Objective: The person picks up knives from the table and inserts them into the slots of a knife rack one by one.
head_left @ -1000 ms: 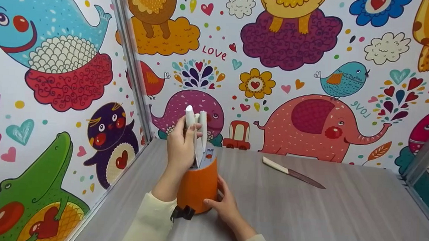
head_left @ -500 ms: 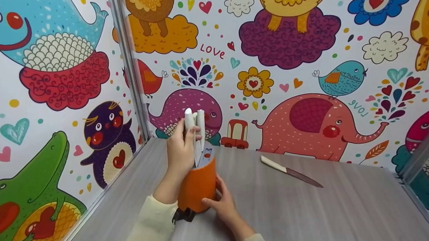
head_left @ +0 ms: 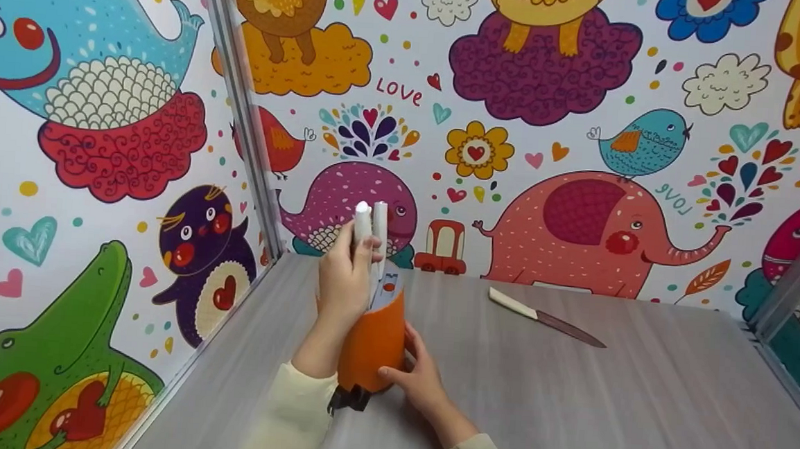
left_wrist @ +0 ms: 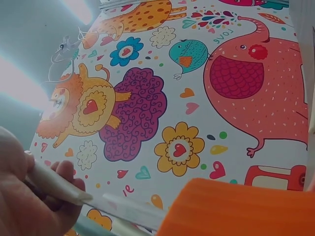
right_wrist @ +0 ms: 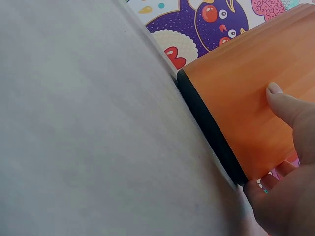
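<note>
In the head view my left hand [head_left: 345,277] grips the white handle [head_left: 363,226] of a knife above an orange knife block [head_left: 373,348]. A second white handle [head_left: 380,223] rises just beside it. From the left wrist, the knife's blade [left_wrist: 118,208] runs from the curled fingers toward the block's orange edge [left_wrist: 236,211]; where its tip lies is hidden. My right hand [head_left: 422,377] holds the lower right side of the block. Its thumb presses the orange wall [right_wrist: 231,113] in the right wrist view, with fingers around the far side near the dark base [right_wrist: 211,130].
Another knife with a cream handle and dark blade [head_left: 547,318] lies on the grey table [head_left: 603,417], right of the block. Cartoon-printed walls [head_left: 550,150] stand behind and to the left. A grey metal post [head_left: 244,111] marks the corner.
The left hand and its knife have shifted slightly right, closer to the other handle, and less blade shows above the block. The right hand keeps its hold. The loose knife stays put.
</note>
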The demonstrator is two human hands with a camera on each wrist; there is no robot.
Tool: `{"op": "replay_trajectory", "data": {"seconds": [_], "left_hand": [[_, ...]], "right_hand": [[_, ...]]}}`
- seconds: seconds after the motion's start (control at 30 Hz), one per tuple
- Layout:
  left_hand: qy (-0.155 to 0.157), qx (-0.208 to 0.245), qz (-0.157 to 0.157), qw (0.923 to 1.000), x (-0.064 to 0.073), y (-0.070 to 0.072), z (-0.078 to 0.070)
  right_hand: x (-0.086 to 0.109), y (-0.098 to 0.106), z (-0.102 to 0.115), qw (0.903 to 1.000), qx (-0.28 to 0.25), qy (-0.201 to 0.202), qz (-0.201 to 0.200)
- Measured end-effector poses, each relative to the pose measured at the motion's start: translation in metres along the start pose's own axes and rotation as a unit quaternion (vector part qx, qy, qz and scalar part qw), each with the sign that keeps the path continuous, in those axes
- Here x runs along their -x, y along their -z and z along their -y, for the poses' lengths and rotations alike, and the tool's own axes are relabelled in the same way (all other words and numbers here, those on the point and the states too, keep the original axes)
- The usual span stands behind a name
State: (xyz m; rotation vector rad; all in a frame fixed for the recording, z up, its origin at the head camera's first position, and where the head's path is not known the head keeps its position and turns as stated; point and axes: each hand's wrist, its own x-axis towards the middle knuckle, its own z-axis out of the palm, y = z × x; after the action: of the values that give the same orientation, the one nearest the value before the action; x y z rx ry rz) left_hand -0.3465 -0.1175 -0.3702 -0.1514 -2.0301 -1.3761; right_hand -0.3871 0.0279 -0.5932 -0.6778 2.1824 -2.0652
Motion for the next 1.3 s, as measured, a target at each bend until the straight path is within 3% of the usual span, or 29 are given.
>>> {"op": "replay_trajectory", "data": {"seconds": [0.13, 0.77, 1.1, 1.3], "left_hand": [[-0.002, 0.006, -0.009, 0.9999, -0.001, 0.001, 0.003], [0.022, 0.003, 0.006, 0.9997, 0.002, -0.003, 0.010], [0.000, -0.012, 0.001, 0.9999, 0.006, -0.006, 0.014], [0.013, -0.011, 0.005, 0.9998, 0.005, -0.006, 0.013]], "right_hand": [[0.000, 0.001, 0.000, 0.9999, 0.002, 0.006, 0.009], [0.000, 0.002, 0.000, 0.9999, 0.013, -0.007, -0.002], [0.000, 0.001, 0.002, 0.9999, 0.012, -0.011, -0.005], [0.000, 0.002, 0.003, 0.9998, 0.017, -0.008, -0.005]]}}
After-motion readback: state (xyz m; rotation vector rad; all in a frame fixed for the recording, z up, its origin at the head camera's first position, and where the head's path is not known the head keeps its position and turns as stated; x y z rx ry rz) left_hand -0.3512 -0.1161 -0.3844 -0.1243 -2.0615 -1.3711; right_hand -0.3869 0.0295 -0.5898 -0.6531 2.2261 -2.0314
